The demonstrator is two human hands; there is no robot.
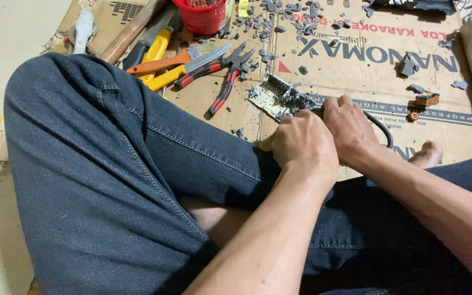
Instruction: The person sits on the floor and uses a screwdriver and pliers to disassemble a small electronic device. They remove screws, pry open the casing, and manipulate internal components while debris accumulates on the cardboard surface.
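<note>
— What do the hands have hold of, here on the flattened cardboard (356, 60)?

— Both are closed into fists side by side, knuckles up, at the near edge of a green circuit board (277, 97) that lies on the cardboard. The left hand (303, 143) and the right hand (349, 128) touch each other; a black curved handle (381, 129) loops out from under the right one, so they appear clamped on a tool, though its working end is hidden behind the fingers.

— And the board itself?

— Flat on the cardboard, just beyond the knuckles, tilted corner-on, with grey broken bits (279, 13) scattered past it toward the far edge.

— What lies to the board's left?

— Red-handled pliers (222, 76), jaws toward the board, near it. Further left — a yellow-handled blade (189, 68) and an orange-handled brush (167, 61), overlapping. Beyond those, a red tub (203, 19) stands at the far edge, and a wooden handle (129, 33) slants away.

— To the board's right?

— A small orange block (427, 99) and a little copper-coloured ring (413, 116), well apart from the board, close to each other.

— The person?

— Seated cross-legged in dark jeans (99, 164), the raised knee nearer than the board, a bare toe (427, 154) showing right of the hands.
</note>
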